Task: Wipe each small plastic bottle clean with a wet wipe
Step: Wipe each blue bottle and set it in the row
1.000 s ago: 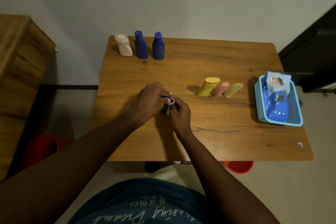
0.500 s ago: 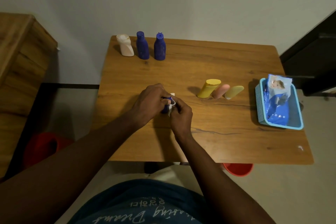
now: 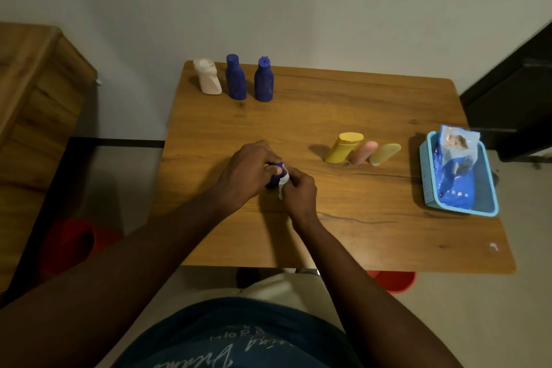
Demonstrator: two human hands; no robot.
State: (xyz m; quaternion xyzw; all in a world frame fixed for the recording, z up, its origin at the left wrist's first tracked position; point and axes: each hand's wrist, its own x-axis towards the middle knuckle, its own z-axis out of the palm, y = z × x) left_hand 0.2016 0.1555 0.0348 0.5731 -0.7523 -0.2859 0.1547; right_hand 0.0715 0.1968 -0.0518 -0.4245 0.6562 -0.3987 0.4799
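My left hand (image 3: 246, 172) grips a small blue bottle (image 3: 274, 177) just above the middle of the wooden table (image 3: 343, 218); most of the bottle is hidden by my fingers. My right hand (image 3: 300, 193) pinches a white wet wipe (image 3: 283, 185) against the bottle's right side. At the far left of the table stand a white bottle (image 3: 207, 77) and two blue bottles (image 3: 235, 77) (image 3: 263, 80). To the right stand a yellow bottle (image 3: 343, 148), a pink bottle (image 3: 363, 152) and an olive bottle (image 3: 384, 154), all leaning in the wide-angle view.
A light blue basket (image 3: 425, 176) at the table's right edge holds a blue pack of wet wipes (image 3: 455, 170). A wooden cabinet (image 3: 33, 116) stands to the left. Red tubs (image 3: 70, 243) (image 3: 392, 281) sit on the floor by the table.
Both hands stayed together over the blue bottle; the wipe now shows lower along the bottle's right side. The view shifted slightly.
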